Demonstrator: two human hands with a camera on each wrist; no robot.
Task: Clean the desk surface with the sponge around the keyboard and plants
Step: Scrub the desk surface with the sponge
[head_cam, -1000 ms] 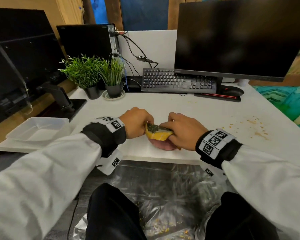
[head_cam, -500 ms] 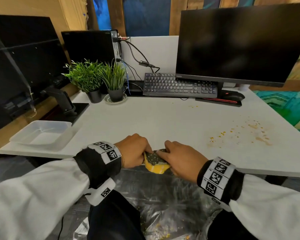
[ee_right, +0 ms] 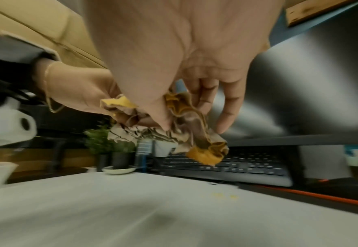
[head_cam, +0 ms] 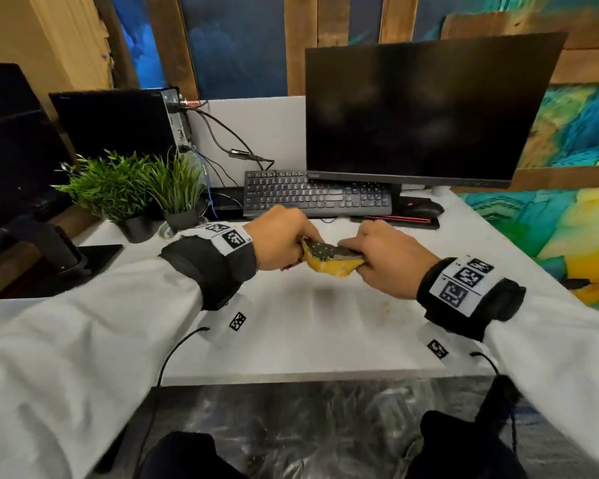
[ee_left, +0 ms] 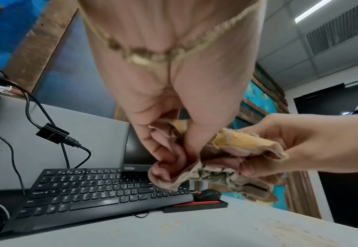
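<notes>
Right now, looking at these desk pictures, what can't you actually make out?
- Sponge: its ends, head view, wrapped by the left hand and right hand.
- Desk in front: right wrist view, smeared by motion blur.
- Keyboard right end: left wrist view, behind the sponge.
- Plants: pots' bases, head view, partly behind the left sleeve.

We see a sponge [head_cam: 332, 259] that is yellow below with a dark, white-speckled top, over a pale grey desk [head_cam: 291, 333] flecked with yellow crumbs [ee_left: 166, 227]. The keyboard [head_cam: 317, 193] is black, the plants [head_cam: 132, 184] green in dark pots.
</notes>
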